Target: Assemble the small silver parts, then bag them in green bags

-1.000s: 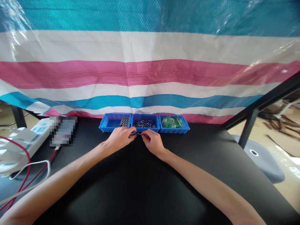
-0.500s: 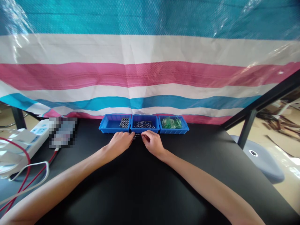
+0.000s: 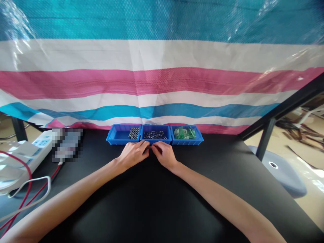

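Note:
My left hand and my right hand are close together just in front of the middle blue bin. Both have their fingers pinched around something small and dark between the fingertips, too small to make out. Small dark metal pins lie in the middle bin. The left blue bin has several silvery cylindrical parts at its right end. In the right blue bin are green and clear plastic pieces.
At the left stand a white power strip with plugs, a blurred-out device and red and white cables. A striped sheet hangs behind the black table. Beyond the right edge is a grey stool.
The fingers of my left hand have curled in and its thumb now shows. The thin metal piece seen between the hands before is now mostly hidden. My right hand has barely moved.

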A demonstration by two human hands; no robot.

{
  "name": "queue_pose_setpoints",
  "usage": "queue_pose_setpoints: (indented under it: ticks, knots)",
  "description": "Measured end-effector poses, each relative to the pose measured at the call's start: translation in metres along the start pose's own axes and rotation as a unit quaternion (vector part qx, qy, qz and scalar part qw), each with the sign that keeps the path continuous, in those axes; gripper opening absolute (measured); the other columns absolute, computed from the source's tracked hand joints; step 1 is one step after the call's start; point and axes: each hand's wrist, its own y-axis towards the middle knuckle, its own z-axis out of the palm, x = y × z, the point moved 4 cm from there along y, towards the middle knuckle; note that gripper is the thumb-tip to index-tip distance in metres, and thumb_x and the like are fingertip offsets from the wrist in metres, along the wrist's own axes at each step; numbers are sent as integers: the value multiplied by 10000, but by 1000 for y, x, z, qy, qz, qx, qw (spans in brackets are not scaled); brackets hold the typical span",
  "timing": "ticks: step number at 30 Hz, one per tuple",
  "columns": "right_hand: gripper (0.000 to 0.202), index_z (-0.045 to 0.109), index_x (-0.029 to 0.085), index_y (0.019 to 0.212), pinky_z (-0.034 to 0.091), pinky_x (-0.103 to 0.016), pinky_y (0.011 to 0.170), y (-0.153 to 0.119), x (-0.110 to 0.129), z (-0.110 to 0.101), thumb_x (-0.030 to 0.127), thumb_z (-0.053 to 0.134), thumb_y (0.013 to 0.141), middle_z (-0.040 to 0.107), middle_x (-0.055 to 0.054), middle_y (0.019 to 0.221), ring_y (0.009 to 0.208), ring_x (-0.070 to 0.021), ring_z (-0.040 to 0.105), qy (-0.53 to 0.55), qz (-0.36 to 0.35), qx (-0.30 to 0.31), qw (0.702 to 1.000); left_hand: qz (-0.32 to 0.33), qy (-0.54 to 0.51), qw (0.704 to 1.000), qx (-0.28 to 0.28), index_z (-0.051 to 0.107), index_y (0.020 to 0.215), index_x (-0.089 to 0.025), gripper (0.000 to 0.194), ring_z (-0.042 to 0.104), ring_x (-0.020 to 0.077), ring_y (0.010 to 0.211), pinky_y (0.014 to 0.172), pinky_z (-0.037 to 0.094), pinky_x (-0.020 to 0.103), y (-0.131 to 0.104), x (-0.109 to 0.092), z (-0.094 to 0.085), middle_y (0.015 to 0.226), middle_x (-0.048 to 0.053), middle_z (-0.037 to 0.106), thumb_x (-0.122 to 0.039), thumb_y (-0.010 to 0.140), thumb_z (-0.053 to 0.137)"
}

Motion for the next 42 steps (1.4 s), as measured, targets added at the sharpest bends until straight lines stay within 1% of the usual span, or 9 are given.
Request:
queue_pose_setpoints:
  ticks: [6, 12, 14, 16, 19, 21, 25, 34, 42]
  knots:
    - [156, 643, 179, 865, 464, -249, 633, 2, 4, -3, 245, 517, 930, 626, -25, 747, 643, -141, 581, 13, -13, 2, 1000, 55, 12, 997, -59, 628, 957, -201, 155, 642, 137, 617, 482, 358, 219, -2, -1, 0, 763, 8, 693, -247, 892, 495]
    - [149, 639, 183, 872, 451, -249, 595, 2, 4, -5, 267, 526, 921, 617, -16, 721, 608, -136, 556, 33, -5, 2, 999, 64, -12, 995, -74, 621, 969, -200, 146, 631, 124, 616, 498, 384, 206, 0, 0, -4, 757, 8, 680, -237, 884, 508]
    - [163, 638, 181, 890, 456, -252, 597, 2, 2, -6, 278, 514, 929, 626, -21, 736, 617, -138, 560, 48, 1, -12, 999, 35, -48, 995, -84, 600, 1029, -209, 170, 623, 116, 638, 506, 391, 195, 0, -1, -6, 821, 10, 675, -256, 879, 533]
    - [181, 637, 181, 911, 473, -257, 612, 2, -1, -9, 295, 499, 937, 645, -31, 771, 643, -144, 579, 67, 17, -37, 997, -37, -124, 986, -105, 559, 1101, -216, 248, 582, 93, 610, 518, 408, 185, -1, 1, -7, 871, 7, 645, -282, 863, 572]
    - [194, 629, 184, 948, 507, -271, 663, 2, -3, -12, 318, 490, 943, 666, -51, 853, 713, -160, 621, 98, 43, -67, 992, -134, -247, 949, -144, 525, 1116, -212, 292, 459, 50, 509, 537, 430, 181, -6, 5, -3, 857, -13, 585, -290, 847, 607]
    - [188, 623, 189, 983, 522, -281, 708, 2, -3, -12, 317, 489, 946, 671, -56, 900, 762, -167, 640, 114, 46, -70, 990, -145, -282, 934, -166, 546, 1074, -208, 248, 413, 44, 495, 542, 431, 187, -9, 5, 1, 858, -13, 572, -284, 849, 614]
    - [170, 620, 197, 1016, 524, -289, 743, 1, 1, -10, 287, 492, 951, 673, -55, 922, 794, -167, 646, 113, 25, -66, 991, -118, -289, 931, -188, 601, 1027, -202, 205, 419, 45, 523, 539, 428, 197, -11, 5, 4, 943, 20, 587, -291, 847, 639]
    - [165, 623, 201, 1029, 536, -292, 751, -1, 3, -8, 277, 498, 952, 678, -67, 962, 827, -175, 655, 89, -3, -63, 994, -109, -306, 928, -184, 666, 980, -198, 175, 447, 47, 551, 558, 452, 208, -11, 9, 6, 979, 45, 595, -328, 880, 606]
    - [151, 628, 200, 1019, 541, -282, 711, -1, 4, -7, 277, 528, 935, 684, -62, 926, 753, -162, 650, 95, -9, -57, 994, -107, -339, 918, -177, 653, 988, -195, 154, 473, 54, 568, 561, 456, 203, -8, 9, 5, 993, 45, 600, -292, 881, 599]
